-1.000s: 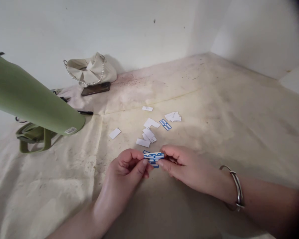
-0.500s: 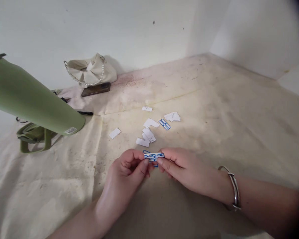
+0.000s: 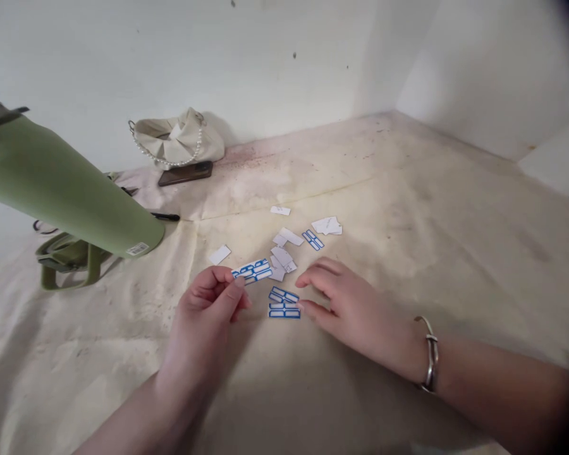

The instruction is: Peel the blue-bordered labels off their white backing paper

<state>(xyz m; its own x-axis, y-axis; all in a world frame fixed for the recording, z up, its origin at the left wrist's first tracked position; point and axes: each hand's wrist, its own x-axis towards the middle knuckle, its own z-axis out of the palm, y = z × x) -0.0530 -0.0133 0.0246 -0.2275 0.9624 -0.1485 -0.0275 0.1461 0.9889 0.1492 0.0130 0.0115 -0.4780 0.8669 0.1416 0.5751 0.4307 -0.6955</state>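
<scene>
Between thumb and fingers, my left hand [image 3: 213, 303] pinches several white label stickers [image 3: 253, 272] with blue borders, fanned a little apart. My right hand [image 3: 339, 300] has thumb and fingers apart, with nothing between them. Its fingertips are close to more blue-bordered label stickers [image 3: 284, 310] lying overlapped on the cloth; whether the thumb touches them I cannot tell. Another blue-bordered sticker piece [image 3: 313, 239] lies farther back. Beside it is a small stack of white paper slips [image 3: 327, 225] with faint marks.
More white slips [image 3: 283, 258] lie in the middle, with single slips [image 3: 219, 254] around them. On the left stand a tall green tumbler [image 3: 90, 189] and its green handle [image 3: 71, 262]. A pen [image 3: 167, 217], a phone [image 3: 184, 174] and a cream bag [image 3: 180, 139] are near the wall.
My hands have moved apart. The left hand has carried the label stickers leftward and up, while the right hand has let go and opened, uncovering the stickers on the cloth.
</scene>
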